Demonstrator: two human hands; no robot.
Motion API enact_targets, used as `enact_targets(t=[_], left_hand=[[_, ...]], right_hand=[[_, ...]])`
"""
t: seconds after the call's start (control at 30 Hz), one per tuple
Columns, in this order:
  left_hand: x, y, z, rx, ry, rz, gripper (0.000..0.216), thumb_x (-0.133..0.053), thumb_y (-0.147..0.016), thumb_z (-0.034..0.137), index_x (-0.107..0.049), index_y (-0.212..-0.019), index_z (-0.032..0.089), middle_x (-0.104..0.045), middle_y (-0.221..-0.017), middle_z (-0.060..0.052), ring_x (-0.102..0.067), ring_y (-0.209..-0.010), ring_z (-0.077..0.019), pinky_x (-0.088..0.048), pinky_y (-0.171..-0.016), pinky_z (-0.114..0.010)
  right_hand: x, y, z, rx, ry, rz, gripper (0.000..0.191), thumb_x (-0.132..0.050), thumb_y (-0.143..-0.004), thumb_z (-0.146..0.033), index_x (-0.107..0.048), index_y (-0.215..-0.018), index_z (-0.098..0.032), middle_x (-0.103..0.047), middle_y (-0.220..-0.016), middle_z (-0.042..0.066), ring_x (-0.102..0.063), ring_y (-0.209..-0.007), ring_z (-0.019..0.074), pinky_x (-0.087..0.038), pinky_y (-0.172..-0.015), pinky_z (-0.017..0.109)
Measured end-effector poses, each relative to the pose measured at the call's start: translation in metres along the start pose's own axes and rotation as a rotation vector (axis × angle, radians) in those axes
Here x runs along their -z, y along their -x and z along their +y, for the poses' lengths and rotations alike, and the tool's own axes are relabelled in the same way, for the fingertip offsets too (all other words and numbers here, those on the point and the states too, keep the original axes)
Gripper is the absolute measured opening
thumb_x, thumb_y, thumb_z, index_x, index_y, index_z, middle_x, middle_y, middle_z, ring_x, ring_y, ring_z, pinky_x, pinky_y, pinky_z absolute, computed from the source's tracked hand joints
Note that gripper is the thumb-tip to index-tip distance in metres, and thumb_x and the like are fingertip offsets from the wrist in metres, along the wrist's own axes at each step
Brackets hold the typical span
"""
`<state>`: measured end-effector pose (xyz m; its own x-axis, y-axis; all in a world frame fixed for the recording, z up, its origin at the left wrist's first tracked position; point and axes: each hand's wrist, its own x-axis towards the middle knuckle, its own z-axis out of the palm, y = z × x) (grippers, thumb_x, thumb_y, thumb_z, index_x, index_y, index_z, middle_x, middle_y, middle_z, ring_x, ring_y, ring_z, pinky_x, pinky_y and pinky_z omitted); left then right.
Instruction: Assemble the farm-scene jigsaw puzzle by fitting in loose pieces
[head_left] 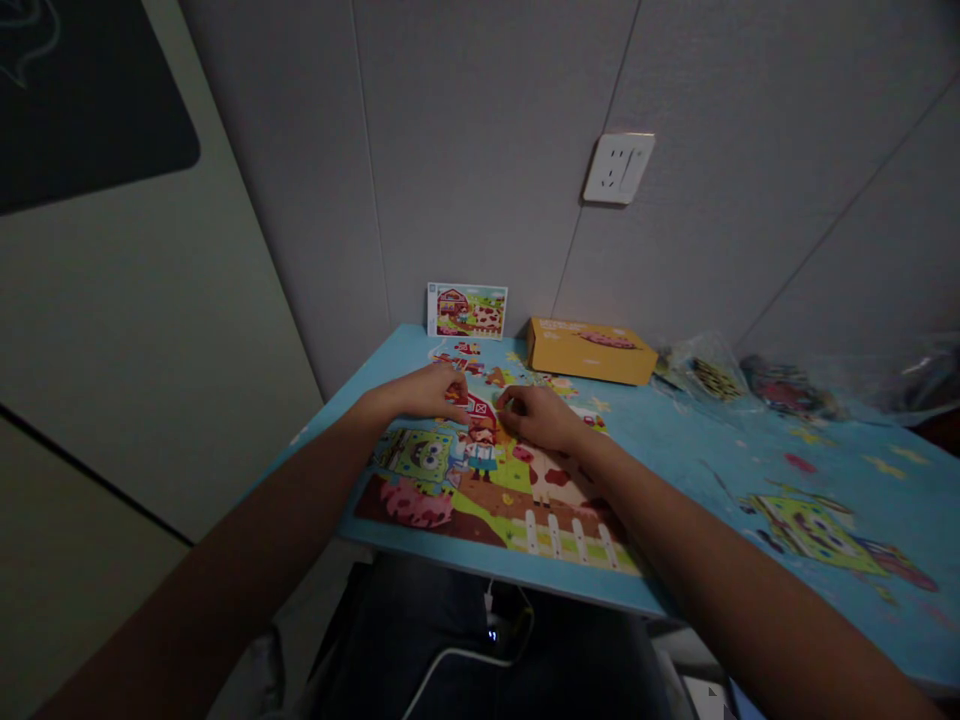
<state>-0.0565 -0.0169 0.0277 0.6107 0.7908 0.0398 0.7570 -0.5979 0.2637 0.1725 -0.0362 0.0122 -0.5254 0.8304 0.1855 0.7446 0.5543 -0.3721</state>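
Head view shows both arms reaching over the near edge of a light blue tabletop (675,440) printed with cartoon figures. A partly assembled jigsaw puzzle (495,495) of a farm scene lies by the near left corner, with its fence row along the near edge. The left hand (424,392) rests palm down at the far side of the puzzle, with its fingers stretched toward a red barn part. The right hand (540,418) lies just beside it, knuckles up and fingers bent, with its tips on the puzzle surface. The two hands are close together but not touching, and I cannot tell whether either one pinches a piece. Loose pieces (465,357) lie scattered just beyond the hands, toward the far edge. A picture card (466,310) of the same farm scene leans against the wall at the far left corner. A yellow box (589,350) lies flat by the far edge to its right. Clear plastic bags (709,375) lie further right along that edge. A white wall socket (619,168) sits above the box.
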Motion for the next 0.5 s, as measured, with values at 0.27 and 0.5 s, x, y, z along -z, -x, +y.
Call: enact_targets(t=[0.27, 0.5], left_hand=[[0.0007, 0.0011, 0.0069, 0.072, 0.146, 0.139, 0.029, -0.06, -0.077, 0.028, -0.054, -0.102, 0.015, -0.062, -0.083, -0.003, -0.056, -0.071, -0.0153, -0.038, -0.063, -0.025], [-0.0054, -0.0051, -0.0007, 0.056, 0.125, 0.273, 0.017, -0.051, -0.083, 0.025, -0.064, -0.089, 0.015, -0.064, -0.083, -0.004, -0.056, -0.074, -0.0154, -0.04, -0.067, -0.026]], right_hand=[[-0.0016, -0.0003, 0.0008, 0.011, -0.02, 0.01, 0.016, -0.055, -0.078, -0.022, -0.065, -0.089, -0.015, -0.065, -0.066, 0.003, -0.051, -0.056, 0.012, -0.032, -0.056, 0.023], [-0.0026, -0.001, 0.0018, 0.004, -0.002, 0.014, 0.016, -0.056, -0.077, -0.021, -0.065, -0.089, -0.016, -0.064, -0.067, 0.003, -0.05, -0.055, 0.0117, -0.031, -0.055, 0.023]])
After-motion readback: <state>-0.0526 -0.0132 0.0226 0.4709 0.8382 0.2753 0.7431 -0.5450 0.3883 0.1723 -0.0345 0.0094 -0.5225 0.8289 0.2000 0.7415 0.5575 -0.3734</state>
